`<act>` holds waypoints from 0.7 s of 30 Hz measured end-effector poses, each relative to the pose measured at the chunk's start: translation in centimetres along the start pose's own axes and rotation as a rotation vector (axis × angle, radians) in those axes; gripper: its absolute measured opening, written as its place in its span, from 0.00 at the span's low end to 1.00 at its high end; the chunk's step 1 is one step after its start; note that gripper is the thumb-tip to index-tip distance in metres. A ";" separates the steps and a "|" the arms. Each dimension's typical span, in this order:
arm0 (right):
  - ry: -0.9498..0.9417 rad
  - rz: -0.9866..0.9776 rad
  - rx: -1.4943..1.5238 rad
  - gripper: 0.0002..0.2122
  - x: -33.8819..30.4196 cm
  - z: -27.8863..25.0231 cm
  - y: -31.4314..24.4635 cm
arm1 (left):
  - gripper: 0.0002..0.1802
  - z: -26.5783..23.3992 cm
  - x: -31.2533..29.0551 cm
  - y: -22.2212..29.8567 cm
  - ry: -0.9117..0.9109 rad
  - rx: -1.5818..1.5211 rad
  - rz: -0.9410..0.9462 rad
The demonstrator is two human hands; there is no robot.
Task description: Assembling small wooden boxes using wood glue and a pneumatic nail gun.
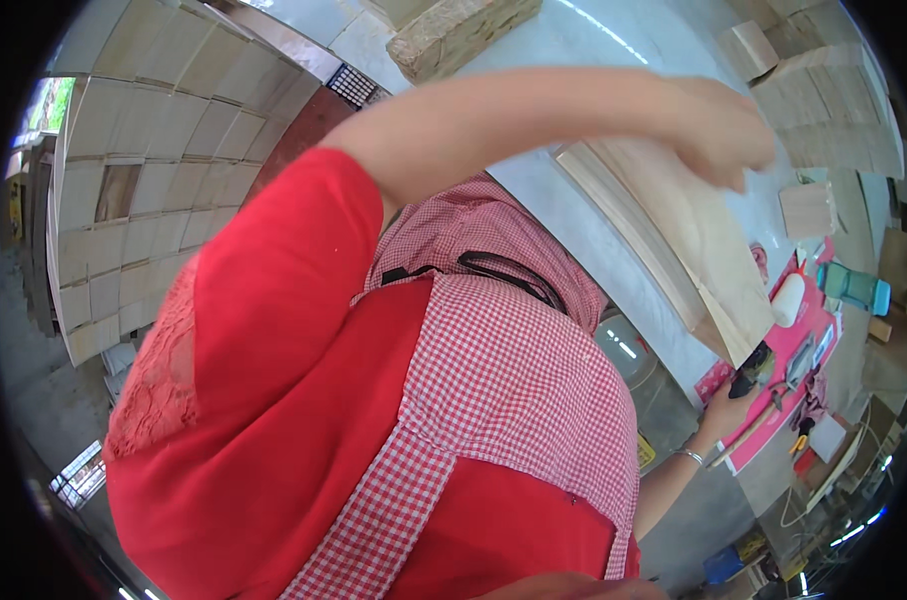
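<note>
Stretched across the far side of the worktable, my left hand (pixel 722 135) is curled closed and slightly blurred. It is over the far end of a pale wooden piece (pixel 696 235), made of a thin panel and long strips; whether it touches the wood I cannot tell. Anything between those fingers is hidden. At the right, near the panel's near corner, my right hand (pixel 726 412) wraps round a black object (pixel 748 378), partly hidden, whose kind does not show. A metal bracelet circles that wrist.
On the grey-white tabletop (pixel 624 340) lies a wooden block (pixel 459 40) at the back. To the right, a pink sheet (pixel 749 447) bears several tools, a white roll (pixel 788 300) and a teal bottle (pixel 854 288). Stacked wooden pieces (pixel 164 150) stand at the left, more (pixel 824 100) at the far right.
</note>
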State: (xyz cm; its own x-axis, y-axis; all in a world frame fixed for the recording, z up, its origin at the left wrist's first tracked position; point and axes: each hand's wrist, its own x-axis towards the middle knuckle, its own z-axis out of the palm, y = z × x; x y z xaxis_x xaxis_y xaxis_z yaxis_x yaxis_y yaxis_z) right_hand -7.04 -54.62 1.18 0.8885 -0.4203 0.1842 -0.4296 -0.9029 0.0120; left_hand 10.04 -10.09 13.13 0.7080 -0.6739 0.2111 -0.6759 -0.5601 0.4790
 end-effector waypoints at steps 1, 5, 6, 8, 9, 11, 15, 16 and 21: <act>0.020 -0.025 0.036 0.27 0.3 0.2 0.4 | 0.19 0.7 -1.1 1.8 0.108 -0.175 0.067; 0.074 -0.114 0.124 0.27 1.1 -0.7 1.1 | 0.20 3.2 -5.1 10.1 -0.214 -0.602 0.285; 0.096 -0.141 0.140 0.25 1.5 -1.7 1.2 | 0.20 5.2 -5.5 10.7 -0.292 -0.626 0.363; 0.117 -0.168 0.146 0.24 2.0 -3.9 2.7 | 0.22 9.7 -5.2 11.1 -0.391 -0.757 0.350; 0.012 0.008 0.318 0.21 2.5 -4.8 4.5 | 0.22 11.7 -4.7 11.4 -0.393 -0.757 0.351; -0.094 0.183 0.481 0.20 2.6 -7.1 6.0 | 0.26 15.4 -3.5 12.2 -0.206 -0.815 0.347; -0.026 0.246 0.821 0.17 -3.8 -13.4 -1.4 | 0.28 20.1 -1.4 16.2 0.088 -0.889 0.428; 0.068 0.299 0.861 0.16 -6.0 -14.2 -4.4 | 0.29 19.5 -1.0 16.7 -0.093 -0.955 0.388; 0.009 0.442 1.035 0.16 -12.5 -14.5 -9.9 | 0.28 18.4 -0.2 17.9 -0.543 -1.075 0.142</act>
State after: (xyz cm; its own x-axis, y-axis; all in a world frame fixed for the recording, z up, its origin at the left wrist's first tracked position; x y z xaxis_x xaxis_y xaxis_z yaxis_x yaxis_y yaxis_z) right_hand -16.20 -39.16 13.01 0.6882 -0.7252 -0.0226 -0.3620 -0.3162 -0.8769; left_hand -5.92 -28.83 5.99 0.2890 -0.9556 0.0581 -0.0433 0.0476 0.9979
